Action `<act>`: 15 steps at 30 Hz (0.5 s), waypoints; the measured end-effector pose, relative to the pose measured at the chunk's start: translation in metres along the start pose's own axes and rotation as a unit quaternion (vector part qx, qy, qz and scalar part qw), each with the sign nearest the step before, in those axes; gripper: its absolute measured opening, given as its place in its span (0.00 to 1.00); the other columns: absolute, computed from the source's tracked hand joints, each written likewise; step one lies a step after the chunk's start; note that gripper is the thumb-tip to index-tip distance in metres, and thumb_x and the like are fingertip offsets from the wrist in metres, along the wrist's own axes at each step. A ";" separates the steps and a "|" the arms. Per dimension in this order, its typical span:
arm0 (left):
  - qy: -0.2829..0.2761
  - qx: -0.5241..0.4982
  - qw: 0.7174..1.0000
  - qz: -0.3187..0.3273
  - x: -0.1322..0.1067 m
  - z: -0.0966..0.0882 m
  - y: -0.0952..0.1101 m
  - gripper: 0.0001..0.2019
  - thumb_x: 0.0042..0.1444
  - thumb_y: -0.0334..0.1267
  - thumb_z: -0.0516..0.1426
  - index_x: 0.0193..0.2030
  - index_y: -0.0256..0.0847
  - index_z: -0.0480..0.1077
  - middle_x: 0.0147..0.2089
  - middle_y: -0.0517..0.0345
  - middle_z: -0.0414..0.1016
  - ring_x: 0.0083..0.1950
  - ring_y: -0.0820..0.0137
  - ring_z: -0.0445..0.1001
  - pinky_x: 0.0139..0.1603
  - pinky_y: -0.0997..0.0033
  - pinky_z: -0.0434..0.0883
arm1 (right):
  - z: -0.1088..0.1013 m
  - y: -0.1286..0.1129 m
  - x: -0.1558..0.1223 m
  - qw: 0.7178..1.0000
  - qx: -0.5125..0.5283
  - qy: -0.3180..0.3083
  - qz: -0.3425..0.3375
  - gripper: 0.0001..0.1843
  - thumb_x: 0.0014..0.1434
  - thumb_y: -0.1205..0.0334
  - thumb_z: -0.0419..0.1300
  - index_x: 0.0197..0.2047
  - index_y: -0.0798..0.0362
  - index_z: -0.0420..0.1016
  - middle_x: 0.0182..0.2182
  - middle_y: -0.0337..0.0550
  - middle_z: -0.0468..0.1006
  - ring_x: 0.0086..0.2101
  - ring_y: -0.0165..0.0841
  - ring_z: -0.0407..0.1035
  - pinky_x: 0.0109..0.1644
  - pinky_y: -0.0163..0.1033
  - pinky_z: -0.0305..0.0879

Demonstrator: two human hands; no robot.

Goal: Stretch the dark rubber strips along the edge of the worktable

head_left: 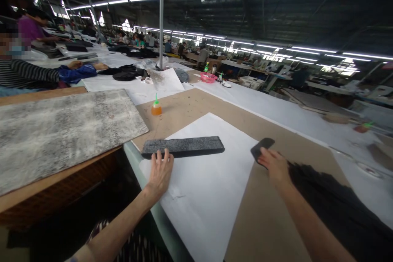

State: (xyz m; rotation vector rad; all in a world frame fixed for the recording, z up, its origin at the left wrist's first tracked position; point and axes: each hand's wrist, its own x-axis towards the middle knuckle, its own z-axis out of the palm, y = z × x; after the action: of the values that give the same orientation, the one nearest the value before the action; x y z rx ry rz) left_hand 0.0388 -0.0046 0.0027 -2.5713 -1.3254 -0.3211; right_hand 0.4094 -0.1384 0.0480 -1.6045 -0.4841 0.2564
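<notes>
A long dark grey block (183, 146) lies across the far end of a white sheet of paper (202, 188) on the brown table top. My left hand (160, 173) rests flat on the paper, fingers stretched out, fingertips touching the block's near edge. My right hand (274, 165) is closed on a small dark flat piece (262, 147) at the paper's right corner. A dark heap of fabric pieces (337, 208) lies beside my right forearm.
An orange glue bottle (156, 107) with a green tip stands beyond the paper. A mottled grey board (61, 131) lies to the left. A person in a striped sleeve (27, 74) works at the far left. A metal post (161, 16) and a pink basket (208, 77) stand further back.
</notes>
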 end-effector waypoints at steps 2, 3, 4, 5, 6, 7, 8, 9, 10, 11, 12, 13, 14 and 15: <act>0.033 -0.041 0.998 0.028 -0.003 -0.002 -0.002 0.21 0.54 0.20 0.44 0.50 0.34 0.68 0.60 0.41 0.60 0.61 0.50 0.56 0.60 0.46 0.54 | 0.028 0.011 -0.038 0.994 -0.072 -0.080 -0.022 0.21 0.44 0.45 0.62 0.26 0.56 0.66 0.17 0.35 0.66 0.21 0.30 0.64 0.27 0.36 0.64; 0.036 -0.082 0.995 0.041 -0.004 -0.004 -0.002 0.20 0.54 0.20 0.44 0.49 0.33 0.68 0.59 0.40 0.61 0.61 0.51 0.57 0.60 0.48 0.55 | 0.042 0.015 -0.057 0.984 -0.118 -0.117 -0.061 0.19 0.49 0.45 0.59 0.24 0.55 0.65 0.18 0.35 0.66 0.22 0.29 0.63 0.27 0.35 0.63; 0.028 -0.139 0.989 0.046 -0.006 -0.005 -0.001 0.19 0.55 0.20 0.43 0.48 0.33 0.68 0.57 0.40 0.63 0.59 0.53 0.60 0.58 0.49 0.57 | 0.055 0.017 -0.076 0.969 -0.168 -0.138 -0.114 0.19 0.53 0.47 0.55 0.23 0.55 0.65 0.18 0.35 0.65 0.22 0.28 0.62 0.28 0.34 0.60; 0.005 -0.215 0.976 0.042 -0.008 -0.007 0.001 0.17 0.56 0.22 0.44 0.47 0.34 0.68 0.54 0.41 0.66 0.56 0.55 0.64 0.56 0.52 0.61 | 0.068 0.018 -0.095 0.947 -0.220 -0.155 -0.173 0.19 0.56 0.49 0.53 0.22 0.54 0.64 0.19 0.36 0.65 0.23 0.27 0.61 0.28 0.34 0.58; -0.030 -0.306 0.951 0.024 -0.009 -0.009 0.003 0.16 0.58 0.26 0.44 0.46 0.36 0.68 0.50 0.43 0.70 0.51 0.57 0.68 0.51 0.55 0.66 | 0.081 0.019 -0.112 0.918 -0.273 -0.168 -0.235 0.18 0.59 0.53 0.51 0.23 0.54 0.65 0.21 0.36 0.66 0.23 0.27 0.60 0.28 0.33 0.56; -0.077 -0.405 0.911 -0.008 -0.011 -0.011 0.006 0.14 0.60 0.31 0.44 0.45 0.36 0.68 0.45 0.44 0.72 0.45 0.60 0.72 0.46 0.58 0.70 | 0.092 0.020 -0.128 0.882 -0.323 -0.177 -0.293 0.17 0.61 0.57 0.49 0.23 0.54 0.66 0.22 0.37 0.67 0.24 0.27 0.60 0.29 0.34 0.55; -0.128 -0.503 0.853 -0.050 -0.012 -0.013 0.009 0.14 0.61 0.37 0.44 0.45 0.36 0.67 0.41 0.45 0.74 0.40 0.61 0.74 0.40 0.61 0.72 | 0.103 0.020 -0.144 0.842 -0.369 -0.187 -0.345 0.15 0.61 0.61 0.49 0.24 0.54 0.67 0.24 0.38 0.68 0.25 0.27 0.61 0.29 0.34 0.54; -0.175 -0.588 0.784 -0.097 -0.013 -0.016 0.011 0.16 0.61 0.43 0.44 0.44 0.35 0.66 0.38 0.46 0.74 0.35 0.63 0.75 0.35 0.63 0.73 | 0.113 0.021 -0.158 0.801 -0.408 -0.198 -0.390 0.14 0.61 0.65 0.49 0.25 0.54 0.67 0.25 0.38 0.68 0.26 0.28 0.61 0.30 0.34 0.54; -0.210 -0.655 0.712 -0.143 -0.014 -0.018 0.012 0.20 0.60 0.49 0.44 0.43 0.34 0.66 0.36 0.45 0.74 0.32 0.64 0.75 0.32 0.64 0.73 | 0.121 0.021 -0.170 0.762 -0.440 -0.208 -0.427 0.12 0.59 0.69 0.50 0.26 0.54 0.68 0.26 0.39 0.69 0.27 0.28 0.62 0.31 0.35 0.54; -0.232 -0.701 0.649 -0.185 -0.015 -0.020 0.011 0.23 0.59 0.54 0.44 0.42 0.33 0.65 0.34 0.45 0.74 0.30 0.64 0.75 0.30 0.65 0.74 | 0.129 0.021 -0.182 0.728 -0.463 -0.216 -0.457 0.11 0.58 0.72 0.52 0.26 0.53 0.69 0.26 0.39 0.69 0.28 0.29 0.63 0.31 0.35 0.54; -0.242 -0.728 0.603 -0.219 -0.015 -0.021 0.009 0.26 0.57 0.57 0.45 0.42 0.32 0.64 0.33 0.45 0.74 0.29 0.64 0.75 0.30 0.65 0.74 | 0.135 0.021 -0.192 0.701 -0.478 -0.224 -0.479 0.10 0.56 0.74 0.53 0.27 0.53 0.69 0.26 0.40 0.69 0.28 0.30 0.63 0.32 0.36 0.54; -0.246 -0.741 0.576 -0.245 -0.015 -0.023 0.005 0.28 0.56 0.60 0.45 0.41 0.32 0.64 0.31 0.45 0.74 0.29 0.64 0.75 0.31 0.65 0.74 | 0.139 0.021 -0.201 0.682 -0.486 -0.231 -0.496 0.09 0.55 0.74 0.54 0.28 0.53 0.70 0.27 0.40 0.70 0.29 0.31 0.63 0.32 0.37 0.54; -0.247 -0.743 0.564 -0.262 -0.015 -0.024 0.000 0.29 0.54 0.62 0.46 0.40 0.32 0.64 0.30 0.46 0.74 0.28 0.64 0.75 0.30 0.64 0.74 | 0.143 0.021 -0.209 0.669 -0.488 -0.237 -0.507 0.08 0.55 0.73 0.55 0.29 0.53 0.70 0.27 0.40 0.70 0.29 0.32 0.63 0.32 0.37 0.55; -0.248 -0.740 0.564 -0.271 -0.016 -0.025 -0.005 0.30 0.53 0.63 0.46 0.39 0.32 0.64 0.28 0.47 0.74 0.27 0.64 0.75 0.29 0.64 0.74 | 0.145 0.020 -0.216 0.663 -0.487 -0.243 -0.514 0.06 0.56 0.71 0.55 0.31 0.53 0.70 0.28 0.41 0.70 0.30 0.32 0.64 0.32 0.38 0.55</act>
State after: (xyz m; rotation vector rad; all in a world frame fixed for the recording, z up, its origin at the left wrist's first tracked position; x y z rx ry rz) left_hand 0.0233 -0.0211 0.0219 -3.3602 -3.0516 -1.4537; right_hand 0.1573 -0.1079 -0.0122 -1.9366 -2.1374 -0.5821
